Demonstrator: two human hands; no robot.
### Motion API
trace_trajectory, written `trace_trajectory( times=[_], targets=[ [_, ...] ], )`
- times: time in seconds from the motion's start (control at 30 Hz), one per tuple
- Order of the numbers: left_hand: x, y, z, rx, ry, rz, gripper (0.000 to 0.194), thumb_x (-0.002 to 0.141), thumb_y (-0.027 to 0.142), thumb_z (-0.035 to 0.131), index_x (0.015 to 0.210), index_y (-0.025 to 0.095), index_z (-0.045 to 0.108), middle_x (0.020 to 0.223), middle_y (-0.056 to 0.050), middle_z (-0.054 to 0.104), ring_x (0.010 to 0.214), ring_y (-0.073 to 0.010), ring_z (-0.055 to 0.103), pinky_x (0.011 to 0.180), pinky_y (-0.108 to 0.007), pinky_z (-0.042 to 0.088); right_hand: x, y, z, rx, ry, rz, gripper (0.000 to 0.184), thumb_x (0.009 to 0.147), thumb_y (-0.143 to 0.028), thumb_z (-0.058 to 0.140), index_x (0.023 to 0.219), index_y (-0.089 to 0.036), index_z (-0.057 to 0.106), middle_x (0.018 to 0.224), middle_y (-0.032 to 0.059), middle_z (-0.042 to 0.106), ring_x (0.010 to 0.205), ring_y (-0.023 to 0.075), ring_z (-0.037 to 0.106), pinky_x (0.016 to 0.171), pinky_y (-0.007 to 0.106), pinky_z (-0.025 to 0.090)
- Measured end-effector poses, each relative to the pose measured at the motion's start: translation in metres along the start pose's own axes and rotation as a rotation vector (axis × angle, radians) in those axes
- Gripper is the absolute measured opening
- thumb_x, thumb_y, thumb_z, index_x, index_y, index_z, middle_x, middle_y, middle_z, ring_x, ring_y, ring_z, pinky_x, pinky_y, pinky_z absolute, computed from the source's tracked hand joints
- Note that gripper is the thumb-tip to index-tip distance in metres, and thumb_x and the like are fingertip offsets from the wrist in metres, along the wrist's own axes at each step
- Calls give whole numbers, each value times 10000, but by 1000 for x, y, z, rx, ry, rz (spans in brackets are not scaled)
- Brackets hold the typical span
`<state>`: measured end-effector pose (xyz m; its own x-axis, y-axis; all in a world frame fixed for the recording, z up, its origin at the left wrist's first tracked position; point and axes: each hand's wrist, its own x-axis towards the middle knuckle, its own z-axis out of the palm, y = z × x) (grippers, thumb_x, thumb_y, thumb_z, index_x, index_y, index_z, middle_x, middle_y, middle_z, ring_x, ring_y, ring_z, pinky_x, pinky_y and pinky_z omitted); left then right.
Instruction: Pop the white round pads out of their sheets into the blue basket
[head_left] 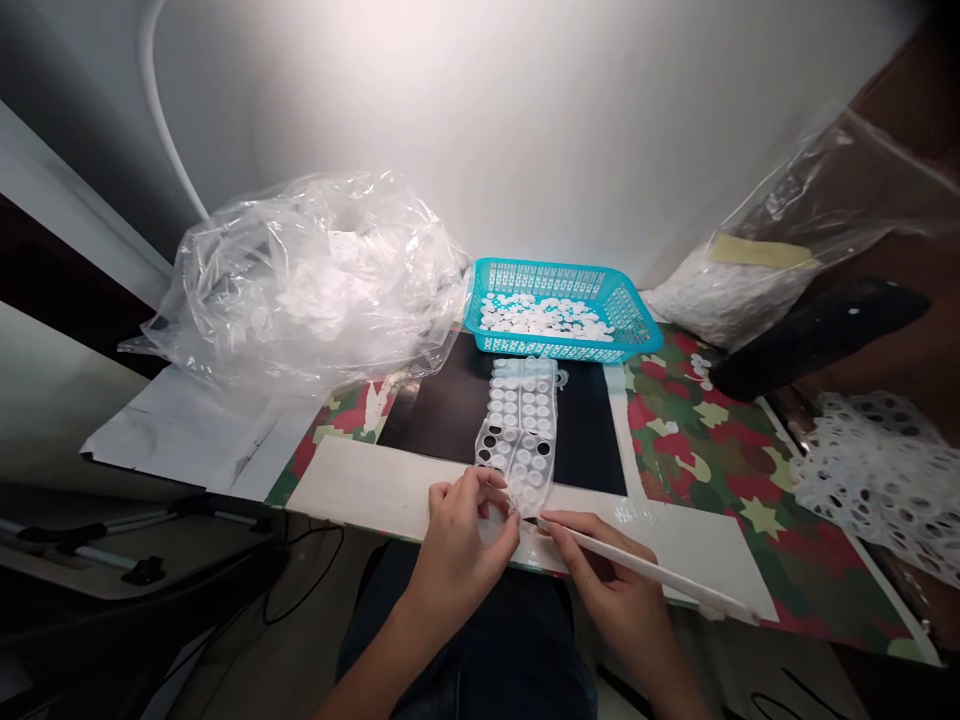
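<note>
A translucent sheet of round white discs lies lengthwise before me, with dark gaps where several discs are out. Its near end reaches the front edge of the work surface. My left hand is curled at the sheet's near left corner, thumb and fingers pinching there; the exact contact is partly hidden. In my right hand is a long white pen-like stick, its tip pointing left to the sheet's near end. Behind the sheet stands a turquoise plastic basket holding many loose white discs.
A big clear plastic bag with white pieces sits at the back left. On the right are another clear bag, a dark handle-shaped object and a heap of punched-out white sheets. A dark mat lies under the sheet.
</note>
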<state>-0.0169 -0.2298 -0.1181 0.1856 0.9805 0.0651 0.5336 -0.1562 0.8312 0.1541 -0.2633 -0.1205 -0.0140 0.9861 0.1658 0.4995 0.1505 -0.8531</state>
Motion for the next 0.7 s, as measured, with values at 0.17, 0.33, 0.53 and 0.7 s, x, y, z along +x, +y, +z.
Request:
trace_trajectory(
  times=[0.17, 0.33, 0.53, 0.7],
  targets=[
    [1, 0, 1, 3, 30, 20, 204, 797, 175, 554, 966, 241, 460, 855, 16, 594, 786, -183, 478, 796, -345, 378, -1, 2, 1, -27, 10, -51, 161, 889, -260, 537, 985, -270, 666, 949, -2, 703, 866, 166, 661, 741, 239, 549],
    [1, 0, 2, 20, 46, 51, 182, 790, 164, 552, 931, 234, 461, 832, 17, 586, 760, -177, 482, 789, -342, 380, -1, 1, 2, -9, 29, -60, 162, 889, -254, 535, 985, -256, 664, 930, 3, 708, 827, 158, 674, 669, 214, 563],
    [1, 1, 2, 34, 61, 53, 165, 788, 162, 551, 909, 228, 461, 837, 15, 591, 758, -174, 483, 777, -340, 381, -1, 0, 3, -84, 50, -96, 155, 890, -240, 538, 984, -260, 660, 924, -6, 711, 837, 155, 675, 745, 229, 538],
    [1, 1, 2, 37, 56, 68, 164, 782, 143, 545, 888, 229, 454, 829, 17, 587, 750, -172, 486, 758, -333, 380, -1, -3, 6, -170, 115, -200, 156, 883, -194, 544, 986, -256, 643, 889, -15, 708, 790, 137, 673, 717, 218, 520]
  ],
)
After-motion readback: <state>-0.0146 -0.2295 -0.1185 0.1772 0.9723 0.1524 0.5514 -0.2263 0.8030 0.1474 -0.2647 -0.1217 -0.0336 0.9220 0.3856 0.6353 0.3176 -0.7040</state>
